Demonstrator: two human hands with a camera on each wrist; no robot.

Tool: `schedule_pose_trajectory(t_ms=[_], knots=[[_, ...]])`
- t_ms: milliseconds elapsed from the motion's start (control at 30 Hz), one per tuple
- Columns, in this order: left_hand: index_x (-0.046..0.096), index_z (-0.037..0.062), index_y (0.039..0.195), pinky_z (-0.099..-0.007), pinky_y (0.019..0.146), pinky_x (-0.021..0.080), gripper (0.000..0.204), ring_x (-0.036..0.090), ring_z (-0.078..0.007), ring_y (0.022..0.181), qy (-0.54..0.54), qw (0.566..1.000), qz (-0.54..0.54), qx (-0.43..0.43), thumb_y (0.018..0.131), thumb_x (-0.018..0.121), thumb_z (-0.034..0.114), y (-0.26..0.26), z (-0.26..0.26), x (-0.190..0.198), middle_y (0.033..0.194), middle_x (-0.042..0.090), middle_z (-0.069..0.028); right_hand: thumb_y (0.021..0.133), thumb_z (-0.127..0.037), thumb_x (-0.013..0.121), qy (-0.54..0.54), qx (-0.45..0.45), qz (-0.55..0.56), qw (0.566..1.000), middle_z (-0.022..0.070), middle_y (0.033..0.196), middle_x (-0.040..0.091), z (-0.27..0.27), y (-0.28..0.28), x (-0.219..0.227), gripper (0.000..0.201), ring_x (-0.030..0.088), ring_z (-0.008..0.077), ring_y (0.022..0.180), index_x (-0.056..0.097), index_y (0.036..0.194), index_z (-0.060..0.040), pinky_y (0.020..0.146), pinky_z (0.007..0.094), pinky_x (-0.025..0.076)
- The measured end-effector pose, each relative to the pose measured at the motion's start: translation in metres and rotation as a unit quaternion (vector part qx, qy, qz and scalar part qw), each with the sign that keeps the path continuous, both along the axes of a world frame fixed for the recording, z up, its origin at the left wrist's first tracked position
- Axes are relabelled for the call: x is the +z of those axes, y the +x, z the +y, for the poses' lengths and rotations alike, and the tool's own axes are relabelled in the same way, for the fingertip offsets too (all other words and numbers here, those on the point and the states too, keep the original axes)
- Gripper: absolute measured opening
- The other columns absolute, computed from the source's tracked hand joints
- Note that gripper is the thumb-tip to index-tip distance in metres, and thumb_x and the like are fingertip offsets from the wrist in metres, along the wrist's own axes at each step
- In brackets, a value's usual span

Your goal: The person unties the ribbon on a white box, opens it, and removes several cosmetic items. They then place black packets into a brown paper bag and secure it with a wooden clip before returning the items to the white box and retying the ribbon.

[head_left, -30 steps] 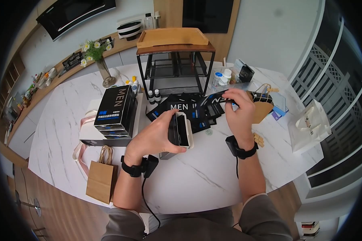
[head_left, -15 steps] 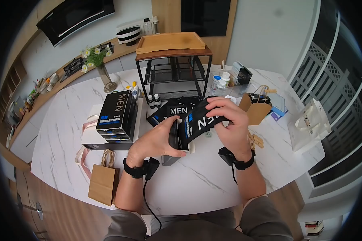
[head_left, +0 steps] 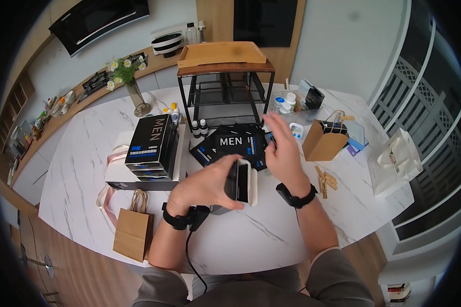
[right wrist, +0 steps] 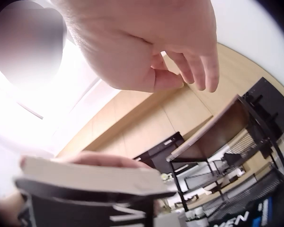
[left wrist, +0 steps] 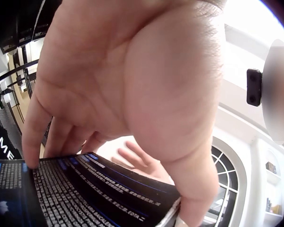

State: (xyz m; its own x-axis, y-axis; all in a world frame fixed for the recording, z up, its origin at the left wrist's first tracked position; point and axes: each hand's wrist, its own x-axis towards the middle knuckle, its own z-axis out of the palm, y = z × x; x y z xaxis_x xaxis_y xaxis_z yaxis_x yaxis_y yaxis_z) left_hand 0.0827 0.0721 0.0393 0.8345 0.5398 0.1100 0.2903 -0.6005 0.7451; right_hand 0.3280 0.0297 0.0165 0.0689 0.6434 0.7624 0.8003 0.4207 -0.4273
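Note:
My left hand (head_left: 206,183) grips a black box (head_left: 243,183) from its side, thumb at the near edge and fingers over the far one. Its top stands open, with a pale flap (head_left: 253,187) turned out towards the right. The left wrist view shows small print on the box's dark face (left wrist: 94,194). To the right of the box, my right hand (head_left: 287,161) is raised with nothing in it; its fingers look loosely bent in the right wrist view. Behind the box, several black "MEN" sachets (head_left: 230,141) lie fanned on the table.
Left of the hands, black MEN boxes (head_left: 148,143) are stacked on a white box. A small brown paper bag (head_left: 132,233) stands in front. At the back is a black rack (head_left: 225,97). A brown bag (head_left: 323,142), wooden pieces (head_left: 327,180) and a white bag (head_left: 397,161) are to the right.
My right hand brought a black sachet over the box's opening and has let it go. It has since drawn back, up and away. The left hand keeps its grip on the box.

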Motion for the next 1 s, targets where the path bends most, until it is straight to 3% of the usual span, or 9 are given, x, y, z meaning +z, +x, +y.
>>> schedule_pose_trajectory(t_ms=[167, 267, 300, 400, 533, 567, 667, 800, 1000], knots=[[0.038, -0.0055, 0.154, -0.0399, 0.114, 0.046, 0.117, 0.058, -0.0397, 0.133, 0.035, 0.992, 0.027, -0.116, 0.062, 0.097, 0.039, 0.006, -0.011, -0.003, 0.143, 0.056, -0.0277, 0.080, -0.004, 0.076, -0.227, -0.010, -0.224, 0.948, 0.0236, 0.162, 0.043, 0.043, 0.012, -0.070, 0.086, 0.037, 0.0434, 0.153, 0.040, 0.158, -0.0023, 0.126, 0.0564, 0.026], [0.039, -0.0048, 0.154, -0.0403, 0.113, 0.046, 0.117, 0.058, -0.0396, 0.133, 0.040, 0.993, 0.029, -0.110, 0.062, 0.097, 0.039, 0.004, -0.011, 0.001, 0.143, 0.056, -0.0272, 0.085, -0.017, 0.080, -0.339, 0.044, -0.263, 0.902, 0.0229, 0.165, 0.040, 0.053, 0.016, -0.098, 0.088, 0.035, 0.0400, 0.155, 0.038, 0.162, -0.0072, 0.127, 0.0584, 0.024], [0.040, -0.0043, 0.153, -0.0403, 0.113, 0.047, 0.116, 0.058, -0.0395, 0.133, 0.035, 0.994, 0.040, -0.100, 0.062, 0.097, 0.039, 0.004, -0.011, 0.004, 0.143, 0.056, -0.0269, 0.087, -0.018, 0.078, -0.257, 0.033, -0.269, 0.927, 0.0220, 0.154, 0.053, 0.053, 0.017, -0.113, 0.078, 0.046, 0.0395, 0.148, 0.045, 0.157, -0.0087, 0.124, 0.0586, 0.031], [0.041, -0.0039, 0.152, -0.0399, 0.112, 0.048, 0.116, 0.059, -0.0397, 0.133, 0.041, 0.998, 0.032, -0.040, 0.061, 0.097, 0.039, -0.002, -0.004, 0.005, 0.143, 0.056, -0.0263, 0.093, -0.022, 0.069, -0.319, 0.011, -0.262, 0.911, 0.0185, 0.147, 0.057, 0.048, 0.004, -0.091, 0.067, 0.051, 0.0355, 0.143, 0.047, 0.155, -0.0082, 0.121, 0.0576, 0.036], [0.042, -0.0050, 0.152, -0.0404, 0.112, 0.048, 0.116, 0.060, -0.0397, 0.132, 0.069, 0.995, 0.040, 0.059, 0.058, 0.098, 0.036, -0.005, 0.001, 0.004, 0.141, 0.059, -0.0265, 0.084, -0.015, 0.072, -0.245, -0.019, -0.302, 0.921, 0.0152, 0.118, 0.070, 0.049, 0.002, -0.102, 0.041, 0.069, 0.0345, 0.112, 0.069, 0.125, -0.0073, 0.109, 0.0549, 0.048], [0.042, -0.0050, 0.152, -0.0404, 0.112, 0.048, 0.116, 0.060, -0.0397, 0.132, 0.069, 0.995, 0.041, 0.057, 0.058, 0.098, 0.036, -0.006, 0.004, 0.002, 0.141, 0.059, -0.0265, 0.081, -0.008, 0.070, -0.184, -0.029, -0.290, 0.939, 0.0131, 0.099, 0.072, 0.047, 0.001, -0.097, 0.023, 0.072, 0.0350, 0.098, 0.075, 0.104, -0.0066, 0.099, 0.0496, 0.055], [0.041, -0.0068, 0.153, -0.0405, 0.114, 0.047, 0.118, 0.059, -0.0397, 0.134, 0.064, 0.993, 0.032, 0.090, 0.058, 0.098, 0.036, -0.009, 0.009, 0.002, 0.143, 0.059, -0.0283, 0.077, -0.002, 0.069, -0.235, -0.076, -0.212, 0.945, 0.0131, 0.089, 0.071, 0.044, 0.005, -0.076, 0.015, 0.073, 0.0348, 0.099, 0.075, 0.090, -0.0061, 0.094, 0.0473, 0.055], [0.040, -0.0085, 0.154, -0.0405, 0.116, 0.046, 0.122, 0.057, -0.0386, 0.138, 0.060, 0.990, 0.035, 0.125, 0.058, 0.099, 0.038, -0.009, 0.012, -0.002, 0.146, 0.057, -0.0311, 0.077, 0.002, 0.068, 0.025, -0.141, -0.124, 0.982, 0.0090, 0.100, 0.075, 0.031, 0.027, -0.035, 0.021, 0.069, 0.0312, 0.102, 0.078, 0.092, -0.0081, 0.102, 0.0461, 0.047], [0.040, -0.0095, 0.154, -0.0410, 0.114, 0.046, 0.122, 0.058, -0.0392, 0.137, 0.061, 0.985, 0.034, 0.156, 0.059, 0.098, 0.040, -0.001, 0.009, 0.000, 0.145, 0.057, -0.0306, 0.073, 0.007, 0.068, 0.121, -0.098, -0.152, 0.976, 0.0032, 0.108, 0.072, -0.007, 0.009, 0.018, 0.028, 0.063, 0.0276, 0.118, 0.078, 0.094, -0.0072, 0.116, 0.0559, 0.036]])
